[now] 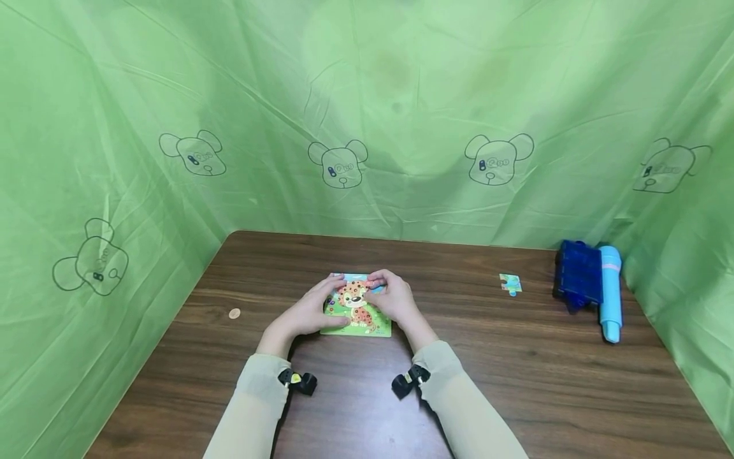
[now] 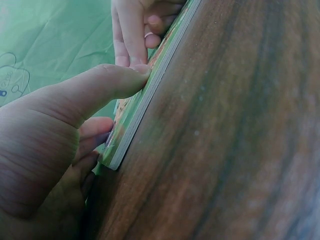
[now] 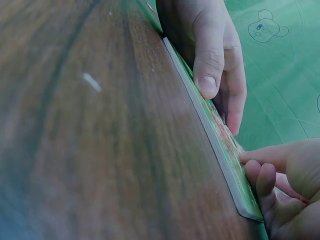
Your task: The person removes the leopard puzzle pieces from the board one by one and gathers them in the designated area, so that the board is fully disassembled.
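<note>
A flat jigsaw puzzle (image 1: 362,317) with a spotted cartoon leopard on a green ground lies on the table between my hands. My left hand (image 1: 312,311) holds its left side, thumb low on the picture and fingers at the far left edge. At the upper right, my right hand (image 1: 395,299) has curled fingers by the top edge and its thumb on the picture. In the right wrist view those fingertips (image 3: 254,171) touch the puzzle's surface; whether they pinch a single piece is hidden. The left wrist view shows the puzzle's thick pale edge (image 2: 155,87).
One loose puzzle piece (image 1: 510,284) lies to the right on the wooden table (image 1: 459,370). Beyond it are a dark blue translucent case (image 1: 579,274) and a light blue tube-shaped object (image 1: 611,293). A small pale disc (image 1: 234,313) is at left. Green curtains (image 1: 401,115) enclose the table.
</note>
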The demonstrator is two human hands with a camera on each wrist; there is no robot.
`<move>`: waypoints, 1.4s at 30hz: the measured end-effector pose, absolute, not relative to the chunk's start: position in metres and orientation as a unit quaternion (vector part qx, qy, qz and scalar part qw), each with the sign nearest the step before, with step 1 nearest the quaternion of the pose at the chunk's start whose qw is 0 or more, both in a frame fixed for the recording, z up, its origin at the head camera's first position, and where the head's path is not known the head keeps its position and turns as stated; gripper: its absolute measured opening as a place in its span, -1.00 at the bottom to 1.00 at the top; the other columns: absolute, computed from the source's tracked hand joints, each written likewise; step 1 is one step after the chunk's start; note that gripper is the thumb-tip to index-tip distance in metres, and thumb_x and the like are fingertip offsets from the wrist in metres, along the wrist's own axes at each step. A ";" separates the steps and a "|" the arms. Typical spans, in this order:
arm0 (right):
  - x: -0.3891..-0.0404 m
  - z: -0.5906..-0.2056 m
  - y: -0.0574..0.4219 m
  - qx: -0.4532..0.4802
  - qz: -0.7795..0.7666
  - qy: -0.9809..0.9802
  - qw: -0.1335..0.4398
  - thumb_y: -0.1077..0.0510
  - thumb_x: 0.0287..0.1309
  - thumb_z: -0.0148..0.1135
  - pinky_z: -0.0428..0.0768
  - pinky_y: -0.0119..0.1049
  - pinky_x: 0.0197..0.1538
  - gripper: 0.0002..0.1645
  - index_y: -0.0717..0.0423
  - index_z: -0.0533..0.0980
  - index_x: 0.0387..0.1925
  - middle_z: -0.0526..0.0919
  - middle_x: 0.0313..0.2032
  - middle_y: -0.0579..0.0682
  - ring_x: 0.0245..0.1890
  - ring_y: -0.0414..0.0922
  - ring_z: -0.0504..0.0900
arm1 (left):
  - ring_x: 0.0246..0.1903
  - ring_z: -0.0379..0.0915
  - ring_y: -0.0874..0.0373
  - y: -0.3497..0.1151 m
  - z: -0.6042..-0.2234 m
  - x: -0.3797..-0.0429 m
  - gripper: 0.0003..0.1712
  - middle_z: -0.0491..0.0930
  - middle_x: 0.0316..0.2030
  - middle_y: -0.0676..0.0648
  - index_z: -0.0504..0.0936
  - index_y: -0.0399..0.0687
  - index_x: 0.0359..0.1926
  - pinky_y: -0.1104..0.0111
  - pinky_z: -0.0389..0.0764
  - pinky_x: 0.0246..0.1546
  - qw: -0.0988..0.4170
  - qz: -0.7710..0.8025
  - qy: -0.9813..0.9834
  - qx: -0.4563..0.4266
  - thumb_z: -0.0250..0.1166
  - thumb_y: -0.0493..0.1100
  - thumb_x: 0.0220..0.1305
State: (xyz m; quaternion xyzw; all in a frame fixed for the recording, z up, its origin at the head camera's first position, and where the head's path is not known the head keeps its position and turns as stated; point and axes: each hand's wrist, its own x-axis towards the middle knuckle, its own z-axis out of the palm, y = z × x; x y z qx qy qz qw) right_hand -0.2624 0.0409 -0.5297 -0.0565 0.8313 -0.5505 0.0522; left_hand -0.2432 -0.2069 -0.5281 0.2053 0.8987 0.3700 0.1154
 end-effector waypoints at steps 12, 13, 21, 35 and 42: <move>-0.261 -0.527 0.043 -0.047 -0.566 0.822 0.044 0.31 0.12 0.65 0.63 -0.35 -0.46 -0.62 0.14 0.69 -0.04 0.75 -0.16 0.07 -0.52 -0.21 0.65 | 0.74 -0.19 -0.11 -0.205 -0.522 -0.243 0.12 0.09 0.73 -0.08 0.32 -0.12 0.66 -0.20 0.01 0.65 0.118 0.374 0.896 0.208 0.65 0.13 0.24; -0.261 -0.526 0.043 -0.045 -0.566 0.822 0.043 0.31 0.12 0.65 0.63 -0.34 -0.46 -0.62 0.13 0.68 -0.05 0.74 -0.16 0.07 -0.51 -0.21 0.64 | 0.74 -0.20 -0.10 -0.204 -0.522 -0.243 0.12 0.09 0.73 -0.07 0.32 -0.12 0.66 -0.18 0.01 0.66 0.119 0.374 0.896 0.207 0.65 0.13 0.23; -0.259 -0.524 0.043 -0.034 -0.600 0.797 0.065 0.36 0.07 0.67 0.68 -0.31 -0.43 -0.61 0.14 0.66 -0.11 0.78 -0.22 0.04 -0.48 -0.16 0.69 | 0.74 -0.21 -0.11 -0.206 -0.523 -0.240 0.11 0.08 0.73 -0.05 0.32 -0.09 0.67 -0.22 0.03 0.65 0.120 0.376 0.897 0.201 0.64 0.15 0.26; -0.259 -0.525 0.049 -0.022 -0.609 0.790 0.068 0.34 0.12 0.61 0.74 -0.30 -0.37 -0.62 0.15 0.68 -0.03 0.76 -0.15 0.06 -0.42 -0.16 0.71 | 0.74 -0.20 -0.10 -0.206 -0.528 -0.241 0.11 0.09 0.73 -0.05 0.32 -0.09 0.67 -0.20 0.04 0.65 0.117 0.376 0.896 0.203 0.64 0.15 0.25; -0.260 -0.523 0.053 -0.030 -0.627 0.775 0.072 0.36 0.10 0.62 0.78 -0.26 -0.28 -0.60 0.15 0.68 -0.03 0.77 -0.15 0.05 -0.39 -0.13 0.72 | 0.74 -0.19 -0.11 -0.208 -0.529 -0.240 0.13 0.09 0.73 -0.06 0.31 -0.08 0.67 -0.22 0.04 0.64 0.115 0.375 0.897 0.202 0.64 0.17 0.24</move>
